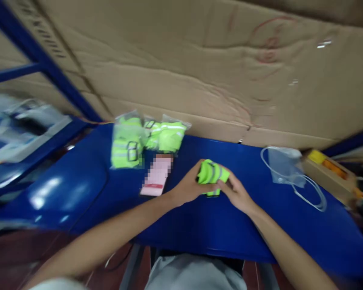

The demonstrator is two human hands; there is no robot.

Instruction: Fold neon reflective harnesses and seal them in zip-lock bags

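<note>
A small folded neon-green reflective vest (pixel 212 174) with grey stripes is held between both hands over the middle of the blue table (pixel 78 189). My left hand (pixel 188 186) grips its left side with curled fingers. My right hand (pixel 235 191) closes on its right and lower edge. The picture is blurred by motion.
Two clear bags of neon-green vests (pixel 127 141) (pixel 167 135) lie at the table's far left, with a pink card (pixel 157 176) in front of them. An empty clear plastic bag (pixel 282 164) and a white cord (pixel 308 189) lie to the right. A large cardboard sheet (pixel 218 68) stands behind. A cardboard box (pixel 329 171) sits far right.
</note>
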